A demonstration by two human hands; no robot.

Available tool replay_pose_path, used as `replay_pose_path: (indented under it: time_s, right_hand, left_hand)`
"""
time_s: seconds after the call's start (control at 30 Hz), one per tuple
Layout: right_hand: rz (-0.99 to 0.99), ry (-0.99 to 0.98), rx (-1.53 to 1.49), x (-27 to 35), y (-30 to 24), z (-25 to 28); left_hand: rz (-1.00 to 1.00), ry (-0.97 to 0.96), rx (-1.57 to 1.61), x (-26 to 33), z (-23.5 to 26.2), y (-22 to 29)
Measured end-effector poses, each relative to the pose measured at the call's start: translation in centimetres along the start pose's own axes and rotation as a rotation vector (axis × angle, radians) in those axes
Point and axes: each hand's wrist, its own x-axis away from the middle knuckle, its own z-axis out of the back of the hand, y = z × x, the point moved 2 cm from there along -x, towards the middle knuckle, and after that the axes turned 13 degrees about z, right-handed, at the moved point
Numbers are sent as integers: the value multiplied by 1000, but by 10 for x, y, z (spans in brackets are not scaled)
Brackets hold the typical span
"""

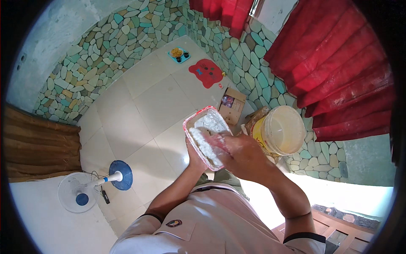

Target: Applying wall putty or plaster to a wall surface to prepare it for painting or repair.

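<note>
Left hand (pixel 195 158) cups the tub (pixel 206 136) from below, right hand (pixel 237 154) digs into the white paste; keep the tub level, scoop small, bucket (pixel 282 129) is close.

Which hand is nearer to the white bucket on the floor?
The right. The right hand reaches into the tub of white paste, just beside the bucket. The left hand holds the tub from below, on the far side.
</note>
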Motion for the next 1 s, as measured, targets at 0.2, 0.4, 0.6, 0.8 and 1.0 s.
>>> replay_pose_path:
  time_s: [0.2, 0.4, 0.6, 0.8, 1.0]
  right_hand:
    - [-32, -49, 49, -4, 15, -34]
    - [-39, 17, 164, 0, 24, -23]
    - [-135, -53, 255, -5, 23, -14]
    - [-117, -22, 124, 1, 51, -31]
    - [10, 70, -26, 9, 47, -47]
  left_hand:
    - [-123, -68, -195, 0, -11, 0]
    - [-170, 171, -212, -3, -7, 1]
    - [-123, 133, -153, -1, -11, 3]
    - [-127, 223, -211, 2, -9, -1]
    - [-53, 345, -213, 6, -13, -7]
